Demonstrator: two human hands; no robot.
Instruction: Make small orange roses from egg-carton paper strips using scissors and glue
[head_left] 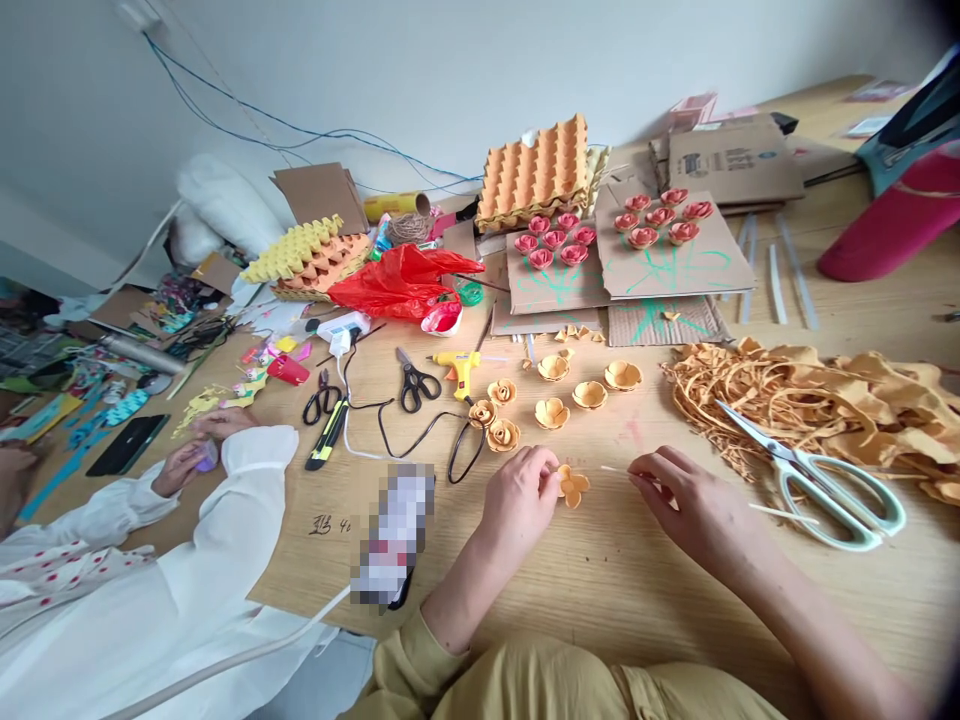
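Observation:
My left hand (523, 492) pinches an orange petal piece (574, 487) between thumb and fingers, just above the table. It is shaped like a small open flower of pulp egg-tray material. Right of it, my right hand (686, 500) is closed on a thin pale stick (615, 469), whose tip points toward the petal piece without touching it. A similar pale length (784, 513) shows beyond the hand; I cannot tell whether it is the same stick. Behind my hands sit several orange petal cups (552, 413) and fuller orange roses (503, 434).
A yellow glue gun (463, 375), black scissors (416, 382) and a cutter (327, 436) lie left. White-handled scissors (825, 495) rest by orange scraps (810, 410). Pink roses (554, 239) sit on cardboard behind, near egg trays (536, 170). A co-worker's white sleeve (240, 510) is left.

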